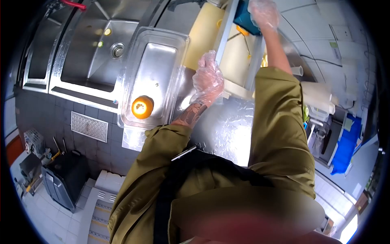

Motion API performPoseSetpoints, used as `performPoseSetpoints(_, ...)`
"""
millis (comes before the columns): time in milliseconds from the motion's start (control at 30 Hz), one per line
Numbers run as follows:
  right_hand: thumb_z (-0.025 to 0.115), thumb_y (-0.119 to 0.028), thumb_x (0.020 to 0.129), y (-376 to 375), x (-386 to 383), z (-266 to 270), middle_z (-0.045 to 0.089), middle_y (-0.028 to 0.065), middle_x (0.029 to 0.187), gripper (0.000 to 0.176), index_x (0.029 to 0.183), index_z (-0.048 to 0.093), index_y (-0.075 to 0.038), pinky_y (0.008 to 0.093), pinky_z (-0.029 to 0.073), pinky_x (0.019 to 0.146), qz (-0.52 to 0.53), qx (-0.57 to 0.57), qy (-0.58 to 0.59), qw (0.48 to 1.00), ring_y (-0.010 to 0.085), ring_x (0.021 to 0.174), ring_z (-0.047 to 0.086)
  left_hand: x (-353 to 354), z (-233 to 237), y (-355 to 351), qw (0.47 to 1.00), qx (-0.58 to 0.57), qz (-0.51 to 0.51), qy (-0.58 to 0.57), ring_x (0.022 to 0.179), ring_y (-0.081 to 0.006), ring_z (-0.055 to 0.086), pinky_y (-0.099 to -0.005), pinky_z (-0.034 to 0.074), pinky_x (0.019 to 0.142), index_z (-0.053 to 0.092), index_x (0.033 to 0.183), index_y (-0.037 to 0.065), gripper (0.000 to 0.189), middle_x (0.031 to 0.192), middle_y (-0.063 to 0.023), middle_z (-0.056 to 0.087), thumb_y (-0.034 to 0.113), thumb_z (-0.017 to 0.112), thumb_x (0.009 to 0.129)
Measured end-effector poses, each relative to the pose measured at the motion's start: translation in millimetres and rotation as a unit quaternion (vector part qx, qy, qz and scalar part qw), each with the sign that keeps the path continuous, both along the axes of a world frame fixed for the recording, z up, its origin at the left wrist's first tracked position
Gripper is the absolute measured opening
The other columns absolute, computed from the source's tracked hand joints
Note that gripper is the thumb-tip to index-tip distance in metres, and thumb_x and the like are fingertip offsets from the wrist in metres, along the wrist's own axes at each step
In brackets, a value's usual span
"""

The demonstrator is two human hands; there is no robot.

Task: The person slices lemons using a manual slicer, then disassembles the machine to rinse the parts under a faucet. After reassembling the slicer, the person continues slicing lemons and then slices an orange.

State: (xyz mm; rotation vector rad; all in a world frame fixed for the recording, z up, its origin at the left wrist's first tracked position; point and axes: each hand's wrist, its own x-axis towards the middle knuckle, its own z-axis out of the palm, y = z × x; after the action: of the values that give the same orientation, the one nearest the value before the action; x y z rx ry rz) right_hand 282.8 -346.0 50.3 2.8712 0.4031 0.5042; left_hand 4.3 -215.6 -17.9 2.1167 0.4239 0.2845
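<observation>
My left hand (208, 79), in a clear plastic glove, is closed on the near side of a long frame with a metal rail (226, 32) and a cream-coloured bed (237, 61). At the top edge of the view, my right hand (264, 14), also gloved, grips a dark teal block (245, 18) on the far end of that frame. Something orange (242, 30) shows under the block. Left of my left hand, a clear plastic tub (136, 77) holds an orange-skinned round piece (142, 107) with a pale centre.
A steel sink (87, 67) with small pale-green and yellow slices lies to the left. Below my hands is a shiny steel counter (225, 126). A cream board (203, 34) stands beyond the tub. A black bin (65, 179) is on the floor at lower left; blue cloth (348, 142) hangs at right.
</observation>
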Motion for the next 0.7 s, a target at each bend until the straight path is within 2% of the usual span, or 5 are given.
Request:
performPoseSetpoints(333, 0.059, -0.042, 0.088, -28.4, -7.8, 31.9, 0.066, 0.0146, 0.120, 0.048, 0.122, 0.062, -0.008, 0.0394, 0.050, 0.092, 0.034, -0.042, 0.221, 0.974, 0.0312, 0.108, 0.063, 0.6, -3.3, -0.1, 1.000, -0.006, 0.025, -0.016, 0.093, -0.0335, 0.067, -0.0443, 0.056, 0.079, 0.052, 0.127, 0.016, 0.032, 0.122, -0.0099, 0.059, 0.015, 0.053, 0.095)
performPoseSetpoints(400, 0.062, -0.043, 0.087, -38.9, -0.9, 30.1, 0.067, 0.0145, 0.118, 0.051, 0.124, 0.061, -0.008, 0.0381, 0.051, 0.089, 0.049, -0.040, 0.336, 0.940, 0.0305, 0.106, 0.065, 0.0, 9.6, 2.4, 0.999, -0.031, 0.002, 0.040, 0.104, -0.0331, 0.064, -0.0427, 0.054, 0.088, 0.053, 0.130, 0.016, 0.033, 0.125, -0.0109, 0.057, 0.013, 0.048, 0.097)
performPoseSetpoints(433, 0.063, -0.044, 0.086, -17.1, -19.6, 53.2, 0.067, 0.0138, 0.118, 0.052, 0.125, 0.060, -0.010, 0.0372, 0.052, 0.088, -0.088, 0.058, 0.521, 0.847, 0.0300, 0.105, 0.065, 0.2, 12.8, 2.8, 0.999, -0.029, -0.002, 0.045, 0.104, -0.0331, 0.064, -0.0425, 0.054, 0.088, 0.053, 0.130, 0.016, 0.033, 0.125, -0.0110, 0.057, 0.013, 0.049, 0.097)
performPoseSetpoints(533, 0.085, -0.048, 0.048, -19.6, -46.9, 46.9, 0.058, 0.0238, 0.123, 0.110, 0.139, 0.045, 0.001, 0.0372, 0.043, 0.103, 0.164, -0.042, 0.196, 0.966, 0.0361, 0.114, 0.057, 0.0, 15.1, 4.1, 0.998, -0.020, -0.011, 0.056, 0.105, -0.0331, 0.063, -0.0418, 0.053, 0.089, 0.053, 0.130, 0.016, 0.034, 0.125, -0.0112, 0.057, 0.013, 0.050, 0.096)
performPoseSetpoints(700, 0.087, -0.043, 0.045, 4.1, -130.9, 79.7, 0.054, 0.0240, 0.122, 0.108, 0.133, 0.047, 0.004, 0.0375, 0.042, 0.103, 0.138, -0.061, 0.347, 0.926, 0.0371, 0.116, 0.053, 1.1, -0.7, 0.4, 0.999, 0.023, 0.017, -0.035, 0.096, -0.0349, 0.066, -0.0457, 0.056, 0.078, 0.054, 0.125, 0.012, 0.033, 0.122, -0.0112, 0.060, 0.014, 0.056, 0.093)
